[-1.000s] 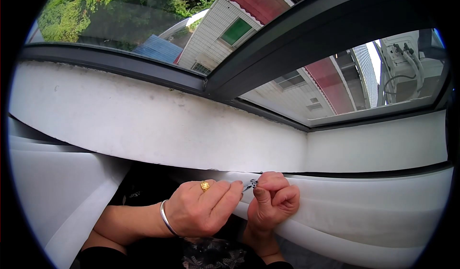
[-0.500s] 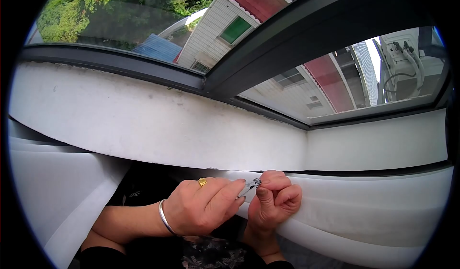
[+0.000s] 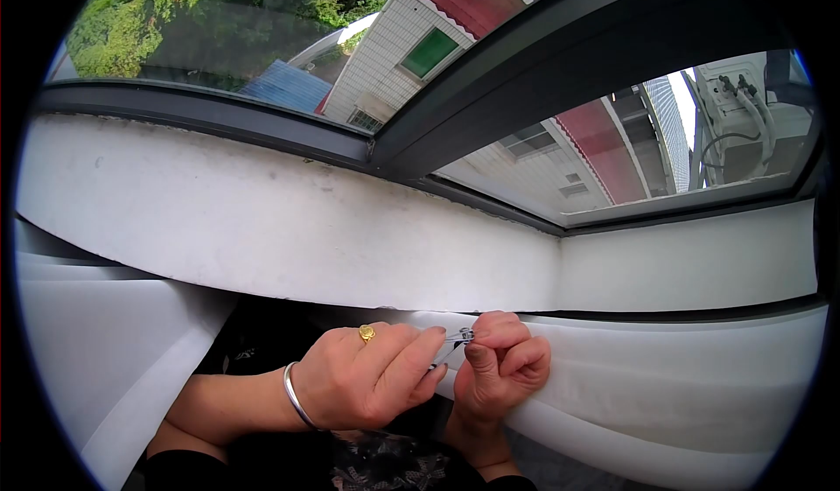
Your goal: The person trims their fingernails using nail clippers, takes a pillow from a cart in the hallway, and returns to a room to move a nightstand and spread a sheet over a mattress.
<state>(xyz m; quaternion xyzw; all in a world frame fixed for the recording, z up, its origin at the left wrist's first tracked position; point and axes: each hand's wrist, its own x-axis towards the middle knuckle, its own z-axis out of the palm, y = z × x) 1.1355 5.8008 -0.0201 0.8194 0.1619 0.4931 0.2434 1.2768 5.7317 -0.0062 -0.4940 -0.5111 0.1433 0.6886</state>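
The person's left hand (image 3: pixel 363 377), a chunky gold ring (image 3: pixel 367 333) on one finger and a smooth silver-coloured bangle (image 3: pixel 300 396) at the wrist, holds a small shiny metal nail clipper (image 3: pixel 448 353) between its fingers, which are pinched narrow around it. The clipper sits in the gap between the two hands, slanting up to the right, its head at the fingertips of the right hand (image 3: pixel 503 364). That hand is curled in, thumb near the index finger — whether it also pinches the clipper's head I cannot tell

Both hands are just below the front edge of a white, faintly smudged window ledge (image 3: pixel 271 220). Translucent white curtain fabric (image 3: pixel 665 377) runs behind and to the right of the right hand, and more of it hangs at the far left. Under the hands shows black clothing with a pale pattern (image 3: pixel 394 466). Beyond the ledge, a dark grey window frame (image 3: pixel 525 97) borders glass — outside are leafy green trees (image 3: pixel 131 27) and a white-tiled building (image 3: pixel 376 62)
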